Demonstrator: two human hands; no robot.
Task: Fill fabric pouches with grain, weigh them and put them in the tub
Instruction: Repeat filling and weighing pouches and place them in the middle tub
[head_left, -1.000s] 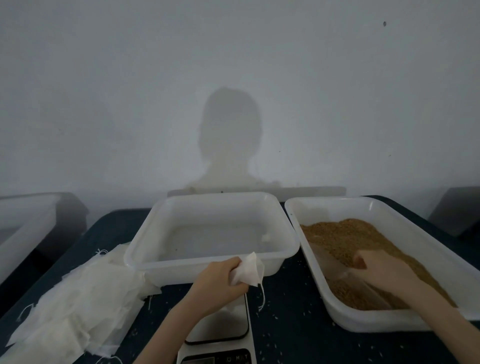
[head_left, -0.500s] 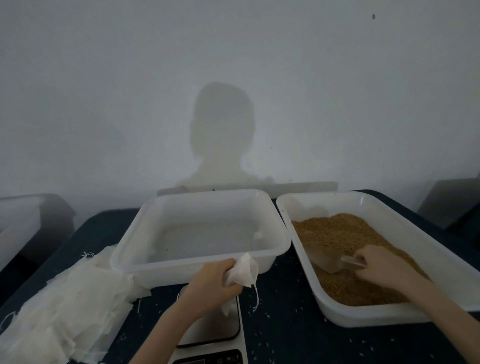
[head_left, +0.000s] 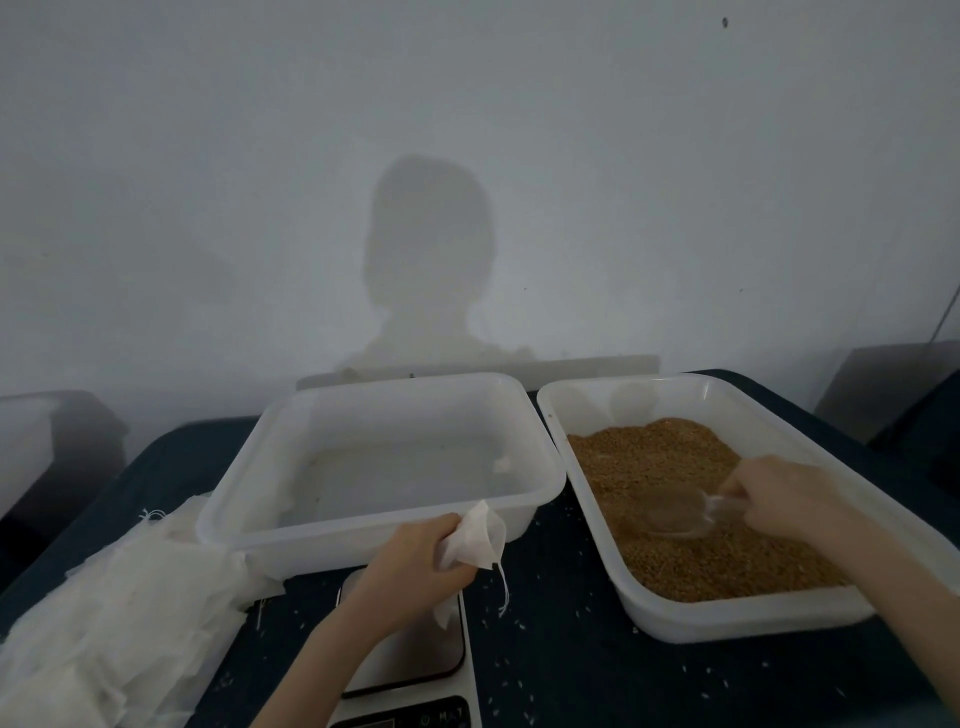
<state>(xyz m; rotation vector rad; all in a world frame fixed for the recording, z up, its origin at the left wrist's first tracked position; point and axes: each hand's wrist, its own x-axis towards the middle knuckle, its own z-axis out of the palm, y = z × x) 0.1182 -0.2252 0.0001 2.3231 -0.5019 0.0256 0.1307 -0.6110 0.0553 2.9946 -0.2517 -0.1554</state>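
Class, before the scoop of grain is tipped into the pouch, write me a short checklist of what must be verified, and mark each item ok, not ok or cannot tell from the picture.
1. Pouch held: the left hand grips the fabric pouch above the scale. Ok.
2. Pouch mouth open enough to take grain: cannot tell.
3. Scoop held: the right hand grips the clear scoop by its handle, in the grain tub. Ok.
4. Scoop loaded: its bowl lies in the grain; how full, cannot tell.
5. Scoop over the pouch: apart. Not ok.
6. Scale reading zero: display at the frame's edge. Cannot tell.
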